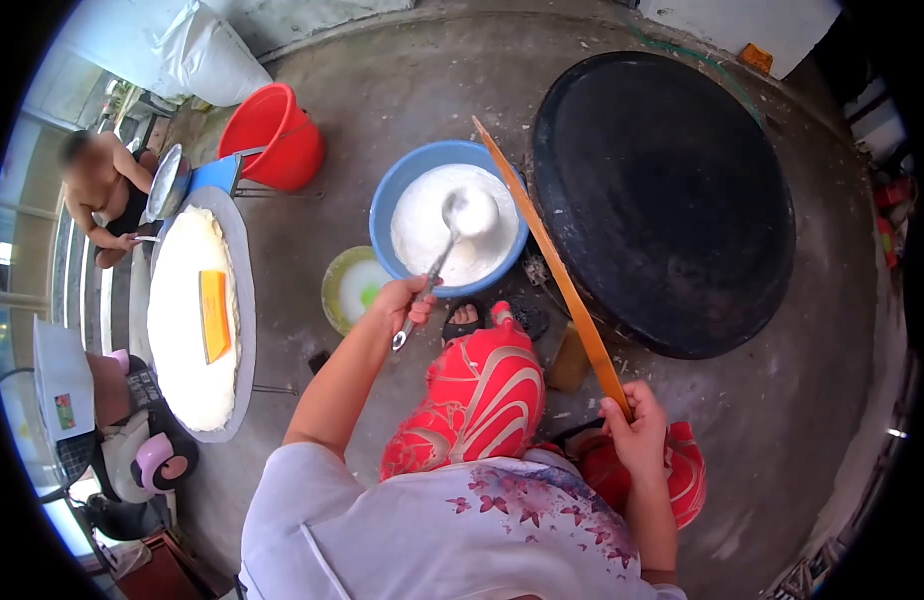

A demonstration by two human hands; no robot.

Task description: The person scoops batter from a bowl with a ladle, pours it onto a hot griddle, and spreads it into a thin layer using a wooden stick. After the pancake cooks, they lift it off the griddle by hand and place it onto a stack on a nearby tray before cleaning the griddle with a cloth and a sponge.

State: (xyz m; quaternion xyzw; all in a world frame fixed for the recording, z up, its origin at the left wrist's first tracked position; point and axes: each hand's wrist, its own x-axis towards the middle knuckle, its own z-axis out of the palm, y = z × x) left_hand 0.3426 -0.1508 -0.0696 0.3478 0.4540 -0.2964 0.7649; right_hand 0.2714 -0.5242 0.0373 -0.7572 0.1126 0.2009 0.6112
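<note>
My left hand [404, 303] is closed around the handle of a metal ladle [445, 252]. The ladle's bowl is over white batter [419, 222] inside a blue basin [379, 218], with white batter in it. In my right hand [637, 420] is the lower end of a long, flat wooden stick [554, 262]. The stick slants up and left, its far tip over the basin's right side in this view. A large round black griddle [672, 200] lies just right of the stick.
A yellow-green bowl [330, 300] of whitish liquid sits beside the basin. At left, a round table [244, 330] bears a pale layered stack [182, 340] with an orange flat piece [214, 315]. Beyond are a red bucket [300, 160], a seated person [112, 200] and a scooter [132, 465].
</note>
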